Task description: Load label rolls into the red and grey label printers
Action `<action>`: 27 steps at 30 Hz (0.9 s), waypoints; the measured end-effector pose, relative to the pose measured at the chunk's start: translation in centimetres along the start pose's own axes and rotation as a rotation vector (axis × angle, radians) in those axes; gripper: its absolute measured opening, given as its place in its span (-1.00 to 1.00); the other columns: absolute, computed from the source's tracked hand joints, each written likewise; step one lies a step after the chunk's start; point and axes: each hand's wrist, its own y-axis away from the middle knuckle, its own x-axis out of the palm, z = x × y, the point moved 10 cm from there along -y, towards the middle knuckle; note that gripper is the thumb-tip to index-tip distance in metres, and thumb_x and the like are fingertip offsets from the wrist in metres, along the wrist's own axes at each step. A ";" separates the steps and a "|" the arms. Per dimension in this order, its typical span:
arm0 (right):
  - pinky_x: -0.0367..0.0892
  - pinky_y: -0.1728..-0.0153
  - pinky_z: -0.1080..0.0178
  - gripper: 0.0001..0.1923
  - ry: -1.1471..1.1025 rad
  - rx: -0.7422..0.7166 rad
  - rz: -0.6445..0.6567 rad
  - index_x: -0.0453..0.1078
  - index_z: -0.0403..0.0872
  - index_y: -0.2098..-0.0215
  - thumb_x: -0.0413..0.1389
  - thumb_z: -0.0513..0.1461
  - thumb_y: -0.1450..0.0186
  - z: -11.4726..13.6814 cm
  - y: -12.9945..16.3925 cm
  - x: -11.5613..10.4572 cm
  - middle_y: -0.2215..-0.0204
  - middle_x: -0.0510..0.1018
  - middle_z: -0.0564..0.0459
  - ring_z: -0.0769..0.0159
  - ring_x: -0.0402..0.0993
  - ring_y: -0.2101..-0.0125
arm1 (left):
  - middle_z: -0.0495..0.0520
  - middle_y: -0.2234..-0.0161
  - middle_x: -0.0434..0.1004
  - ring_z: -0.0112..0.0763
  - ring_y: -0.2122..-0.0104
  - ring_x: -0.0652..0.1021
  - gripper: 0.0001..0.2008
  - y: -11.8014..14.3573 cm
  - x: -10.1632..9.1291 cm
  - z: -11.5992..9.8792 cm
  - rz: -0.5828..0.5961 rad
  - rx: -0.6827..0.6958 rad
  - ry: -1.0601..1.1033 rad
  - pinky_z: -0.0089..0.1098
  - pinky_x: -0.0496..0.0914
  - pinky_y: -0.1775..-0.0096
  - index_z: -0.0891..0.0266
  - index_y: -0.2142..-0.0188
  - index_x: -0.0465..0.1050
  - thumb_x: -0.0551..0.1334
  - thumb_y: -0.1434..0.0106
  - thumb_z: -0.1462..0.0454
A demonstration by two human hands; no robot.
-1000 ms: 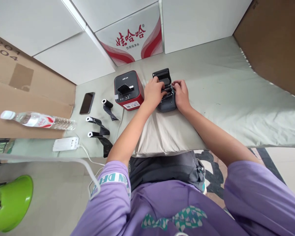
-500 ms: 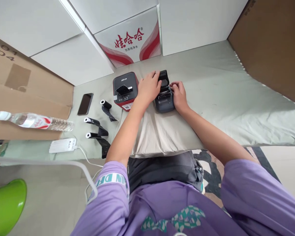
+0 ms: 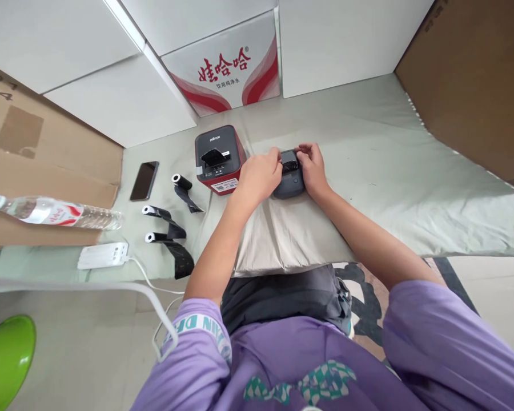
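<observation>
A small dark label printer [image 3: 289,187] rests on the cloth-covered table between both my hands, its lid [image 3: 289,158] now down. My left hand [image 3: 260,176] grips its left side, fingers curled at the lid's edge. On the other side, my right hand [image 3: 312,166] holds the printer with bent fingers along its right edge. Close to my left hand stands a larger red and black printer [image 3: 218,154] with a dark strip sticking out of its top. Further left lie several black rolls, one being the upper roll [image 3: 182,182], with their ends unrolled.
On the left lie a phone [image 3: 144,181], a water bottle [image 3: 55,211] and a white power bank [image 3: 103,256] with a cable. White boxes [image 3: 325,45] line the back; brown cartons [image 3: 475,91] stand at both sides. A green stool [image 3: 8,359] is below left.
The label printer's raised lid has come down. My left hand moved down and towards me with it, while my right hand stayed at the printer's right side.
</observation>
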 end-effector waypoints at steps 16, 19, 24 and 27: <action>0.26 -0.38 -0.14 -0.45 -0.051 -0.038 0.119 0.34 0.13 -0.16 0.23 0.12 -0.29 1.4 0.4 0.6 -0.22 0.49 -0.09 0.05 0.42 -0.24 | 0.35 0.00 0.68 0.01 -0.07 0.63 -0.62 1.3 1.5 -1.9 0.025 0.025 -0.115 -0.10 0.35 -0.23 0.31 -0.18 0.45 0.09 -0.42 0.37; 0.24 -0.39 -0.13 -0.47 -0.047 -0.037 0.093 0.35 0.13 -0.14 0.21 0.14 -0.30 0.8 0.2 0.4 -0.17 0.52 -0.08 0.05 0.42 -0.24 | 0.29 -0.15 0.64 -0.07 -0.15 0.60 -0.53 2.4 2.0 -1.3 -0.033 0.078 -0.062 -0.12 0.32 -0.29 0.27 -0.26 0.40 0.07 -0.40 0.41; 0.26 -0.38 -0.12 -0.47 -0.058 -0.017 0.079 0.36 0.14 -0.11 0.18 0.19 -0.31 0.3 0.1 0.2 -0.17 0.54 -0.04 0.06 0.43 -0.24 | 0.23 -0.19 0.63 -0.06 -0.11 0.64 -0.46 4.6 2.9 1.6 -0.073 -0.048 0.071 -0.15 0.47 -0.11 0.16 -0.36 0.32 0.08 -0.41 0.38; 0.29 -0.36 -0.10 -0.45 -0.089 0.009 0.063 0.36 0.13 -0.10 0.16 0.22 -0.30 0.0 0.0 0.1 -0.16 0.54 -0.03 0.07 0.44 -0.23 | 0.14 -0.10 0.69 -0.11 -0.07 0.67 -0.54 6.2 2.3 2.9 -0.099 -0.082 0.179 -0.18 0.49 -0.06 0.08 -0.25 0.40 0.09 -0.41 0.37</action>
